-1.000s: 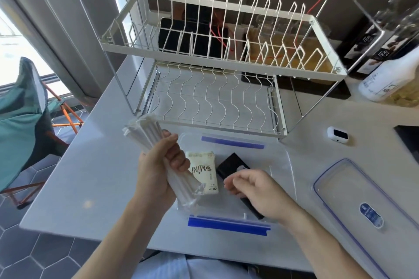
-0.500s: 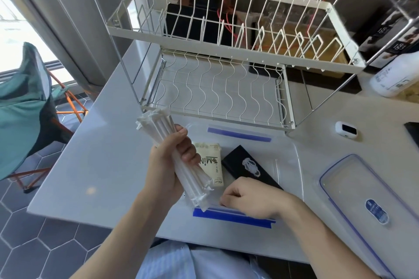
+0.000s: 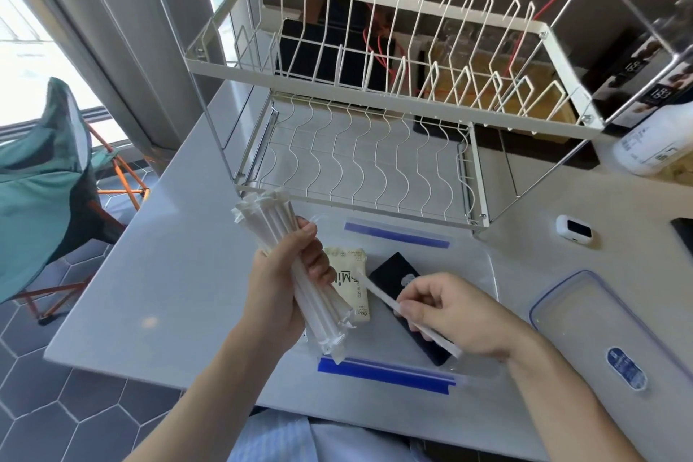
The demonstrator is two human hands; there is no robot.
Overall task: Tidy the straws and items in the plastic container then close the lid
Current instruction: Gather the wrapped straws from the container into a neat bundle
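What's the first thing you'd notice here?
Probably the fat bundle of white wrapped straws gripped in the left hand, above the clear plastic container. Next, the right hand pinching one single straw, and the big white dish rack standing behind.

Left hand [image 3: 279, 285] covers the middle of the bundle of white paper-wrapped straws [image 3: 300, 274] and part of the lettering on the cream packet [image 3: 350, 281]. Right hand [image 3: 453, 315] hides the mid-length of a single white wrapped straw [image 3: 378, 294] and part of the flat black packet [image 3: 397, 276]. Clear plastic lid with blue trim [image 3: 585, 326] runs off the right edge; its oval blue label [image 3: 626, 368] print too small to read.
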